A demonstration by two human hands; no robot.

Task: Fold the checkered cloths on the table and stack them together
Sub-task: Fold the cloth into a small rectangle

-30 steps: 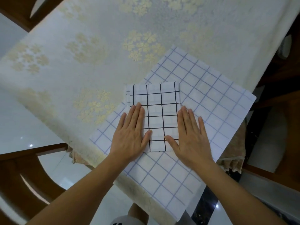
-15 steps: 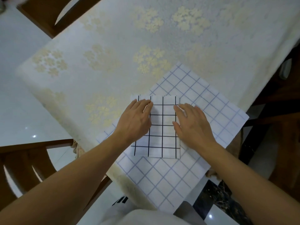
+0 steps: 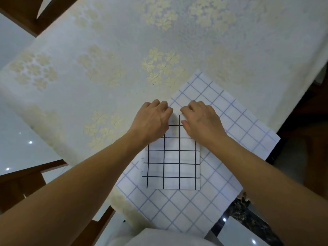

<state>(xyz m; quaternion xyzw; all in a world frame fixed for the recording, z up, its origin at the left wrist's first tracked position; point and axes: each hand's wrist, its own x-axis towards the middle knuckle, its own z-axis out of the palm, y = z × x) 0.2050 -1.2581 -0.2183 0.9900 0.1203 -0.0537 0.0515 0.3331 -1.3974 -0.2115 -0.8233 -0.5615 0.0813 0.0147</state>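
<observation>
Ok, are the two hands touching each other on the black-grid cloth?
Apart. The head view shows a strip of the black-grid cloth between the left hand and the right hand, whose curled fingers both grip its far edge.

The place looked like the dining area of a home. A long table (image 3: 124, 96) was draped in a cream tablecloth (image 3: 248, 55) woven with clusters of pale gold flowers (image 3: 159, 68), its edge hanging over the side. A dark wooden chair back (image 3: 19, 18) showed at the far left corner, and a second wooden chair (image 3: 19, 183) stood close on the near left. Beneath lay a glossy white floor (image 3: 16, 125) that mirrored small ceiling lights, with a strip of what might have been dark marble (image 3: 243, 213) at the lower right.
</observation>
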